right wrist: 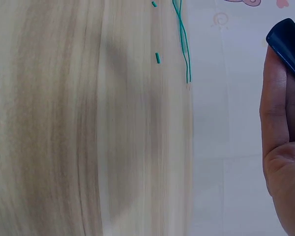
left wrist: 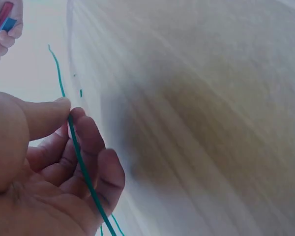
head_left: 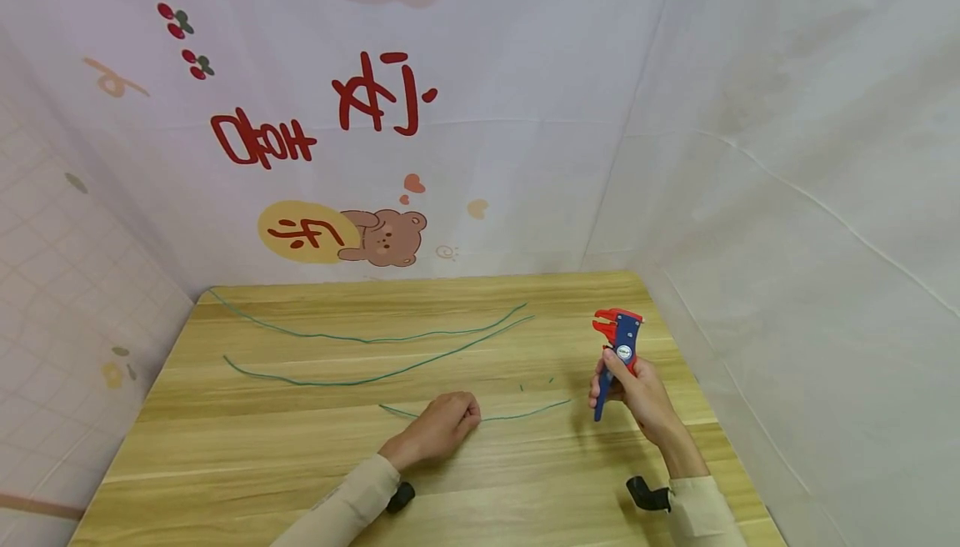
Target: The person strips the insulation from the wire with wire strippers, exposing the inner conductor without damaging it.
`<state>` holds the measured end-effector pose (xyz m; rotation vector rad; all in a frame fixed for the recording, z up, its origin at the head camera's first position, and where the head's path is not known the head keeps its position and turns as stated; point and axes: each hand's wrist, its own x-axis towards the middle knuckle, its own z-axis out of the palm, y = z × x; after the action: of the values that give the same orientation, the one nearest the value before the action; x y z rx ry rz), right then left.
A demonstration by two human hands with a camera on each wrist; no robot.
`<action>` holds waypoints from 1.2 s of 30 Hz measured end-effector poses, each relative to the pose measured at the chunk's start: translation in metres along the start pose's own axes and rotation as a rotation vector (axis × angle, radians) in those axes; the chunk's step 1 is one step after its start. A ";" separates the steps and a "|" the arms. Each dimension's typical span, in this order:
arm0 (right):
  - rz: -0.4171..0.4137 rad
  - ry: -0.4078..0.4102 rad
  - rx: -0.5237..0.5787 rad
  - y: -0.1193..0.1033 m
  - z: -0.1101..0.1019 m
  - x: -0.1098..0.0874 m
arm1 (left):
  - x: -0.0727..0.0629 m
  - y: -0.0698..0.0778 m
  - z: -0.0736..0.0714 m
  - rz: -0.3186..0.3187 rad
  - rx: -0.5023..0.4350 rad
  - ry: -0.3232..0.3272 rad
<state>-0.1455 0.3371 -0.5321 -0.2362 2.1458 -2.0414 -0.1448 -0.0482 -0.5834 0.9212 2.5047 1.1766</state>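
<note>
My left hand [head_left: 438, 428] pinches a thin green wire [head_left: 525, 415] between thumb and fingertips. In the left wrist view this wire [left wrist: 83, 164] runs across the curled fingers, one end stretching away past the thumb. On the right, my other hand [head_left: 647, 397] grips a wire stripper [head_left: 627, 334] with a blue body and red jaws, which point up and away from me. The right wrist view catches only the end of the blue handle [right wrist: 288, 42] beside the fingers. A gap separates the stripper from the held wire's right end.
Two longer green wires, a far one [head_left: 367, 341] and a nearer one [head_left: 356, 383], lie curved across the wooden table [head_left: 225, 455]. Two short green bits [head_left: 521, 388] lie between the hands. White cloth walls [head_left: 525, 197] border the table's back and sides.
</note>
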 end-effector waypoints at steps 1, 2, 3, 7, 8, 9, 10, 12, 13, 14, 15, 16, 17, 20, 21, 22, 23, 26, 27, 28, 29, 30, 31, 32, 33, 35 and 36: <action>-0.001 -0.003 0.004 0.000 0.000 0.000 | -0.001 0.004 -0.003 -0.017 -0.002 0.000; -0.001 -0.007 0.008 -0.001 0.001 0.000 | -0.002 0.007 -0.006 -0.031 -0.001 0.003; -0.003 -0.011 0.011 -0.001 0.002 0.000 | -0.003 0.009 -0.008 -0.042 -0.003 0.006; -0.005 -0.026 0.026 -0.001 0.004 0.001 | -0.004 0.009 -0.013 -0.046 -0.024 0.044; -0.007 -0.029 0.030 -0.001 0.005 0.002 | -0.004 0.009 -0.014 -0.045 -0.033 0.056; -0.009 -0.033 0.035 -0.001 0.005 0.002 | -0.004 0.008 -0.016 -0.045 -0.038 0.068; -0.009 -0.036 0.040 0.000 0.006 0.002 | -0.004 0.006 -0.016 -0.039 -0.045 0.082; -0.012 -0.042 0.045 0.000 0.007 0.002 | -0.005 0.005 -0.019 -0.039 -0.051 0.110; -0.014 -0.045 0.050 -0.001 0.007 0.003 | -0.005 0.005 -0.020 -0.032 -0.054 0.124; -0.015 -0.048 0.054 -0.001 0.008 0.003 | -0.005 0.005 -0.022 -0.025 -0.056 0.138; -0.016 -0.050 0.059 -0.001 0.008 0.003 | -0.006 0.004 -0.023 -0.016 -0.057 0.153; -0.016 -0.052 0.062 -0.002 0.009 0.003 | -0.006 0.005 -0.025 -0.005 -0.058 0.169; -0.016 -0.053 0.065 -0.002 0.009 0.003 | -0.007 0.006 -0.028 0.001 -0.058 0.183; -0.015 -0.060 0.076 -0.003 0.011 0.003 | -0.009 0.007 -0.034 0.024 -0.063 0.228; -0.015 -0.063 0.078 -0.003 0.012 0.004 | -0.009 0.008 -0.035 0.021 -0.062 0.244; -0.014 -0.067 0.080 -0.004 0.012 0.004 | -0.010 0.008 -0.037 0.019 -0.061 0.260; -0.014 -0.069 0.083 -0.004 0.012 0.004 | -0.010 0.009 -0.039 0.013 -0.062 0.275; -0.017 -0.078 0.087 -0.005 0.013 0.004 | -0.011 0.010 -0.044 -0.004 -0.053 0.315; -0.018 -0.080 0.087 -0.006 0.014 0.004 | -0.011 0.010 -0.045 -0.008 -0.054 0.325; -0.020 -0.082 0.088 -0.006 0.014 0.004 | -0.011 0.010 -0.047 -0.011 -0.056 0.336; -0.022 -0.084 0.087 -0.006 0.014 0.004 | -0.011 0.010 -0.049 -0.018 -0.059 0.343; -0.023 -0.086 0.087 -0.007 0.015 0.004 | -0.012 0.010 -0.050 -0.023 -0.062 0.351; -0.025 -0.088 0.087 -0.007 0.015 0.004 | -0.013 0.011 -0.052 -0.033 -0.068 0.358; -0.026 -0.090 0.088 -0.007 0.016 0.005 | -0.013 0.011 -0.054 -0.043 -0.072 0.366; -0.027 -0.092 0.089 -0.008 0.017 0.005 | -0.014 0.012 -0.056 -0.051 -0.078 0.374; -0.028 -0.098 0.091 -0.009 0.018 0.005 | -0.015 0.013 -0.059 -0.071 -0.093 0.388; -0.029 -0.100 0.092 -0.009 0.019 0.005 | -0.016 0.014 -0.061 -0.077 -0.099 0.396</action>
<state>-0.1461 0.3173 -0.5238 -0.3511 1.9957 -2.0906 -0.1532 -0.0885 -0.5341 0.6088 2.7150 1.5717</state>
